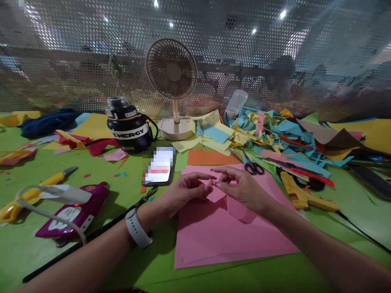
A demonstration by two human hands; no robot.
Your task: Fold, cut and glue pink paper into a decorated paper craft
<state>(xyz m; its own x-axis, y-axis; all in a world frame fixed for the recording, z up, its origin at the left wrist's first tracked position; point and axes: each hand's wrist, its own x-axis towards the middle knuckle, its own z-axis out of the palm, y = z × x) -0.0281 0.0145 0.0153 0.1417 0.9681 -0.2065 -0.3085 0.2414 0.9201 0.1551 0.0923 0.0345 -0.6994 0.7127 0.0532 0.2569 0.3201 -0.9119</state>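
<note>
My left hand [186,190] and my right hand [241,187] meet above a stack of pink paper [238,240]. Between their fingertips is a small folded piece of pink paper [216,195], pinched from both sides. A tiny orange spot shows on it near my right thumb. The lower part of the folded piece hangs over the stack, and my right hand partly covers it. Just behind my right hand lie black-handled scissors [253,167]. An orange paper strip [210,157] borders the far edge of the pink stack.
A phone [159,167], a black bottle [130,130] and a desk fan [172,73] stand left of centre. Paper scraps [275,130] pile up at the back right. A yellow glue gun [305,195] lies right; a purple power bank [73,211] and yellow cutters [39,191] lie left.
</note>
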